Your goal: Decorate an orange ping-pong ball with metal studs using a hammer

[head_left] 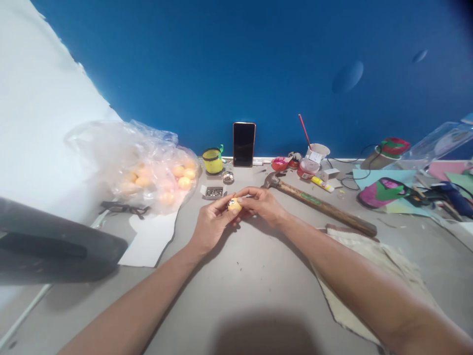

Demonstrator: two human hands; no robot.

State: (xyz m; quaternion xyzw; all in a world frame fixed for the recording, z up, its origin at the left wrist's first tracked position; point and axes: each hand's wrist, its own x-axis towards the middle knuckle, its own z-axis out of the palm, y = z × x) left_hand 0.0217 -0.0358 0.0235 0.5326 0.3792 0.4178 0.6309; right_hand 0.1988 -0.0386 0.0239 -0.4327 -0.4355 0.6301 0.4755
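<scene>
Between my fingertips, just above the table, is a small orange ping-pong ball (235,205) with some shiny bits on its upper left side. My left hand (212,222) grips it from the left, thumb at the front. From the right, the fingers of my right hand (264,204) pinch against the ball; whether they also hold a tiny piece is too small to tell. Right behind my hands lies a small open box (214,192) of tiny shiny pieces. A silvery, mirror-like ball (228,177) rests just beyond that box.
A clear plastic bag of orange balls (162,172) is at left, near a dark cylinder (59,241). A phone (244,144) leans on the blue wall. Rightward lie a hammer (325,204), a cloth (373,276), a glue tube (322,184) and a white cup (318,151).
</scene>
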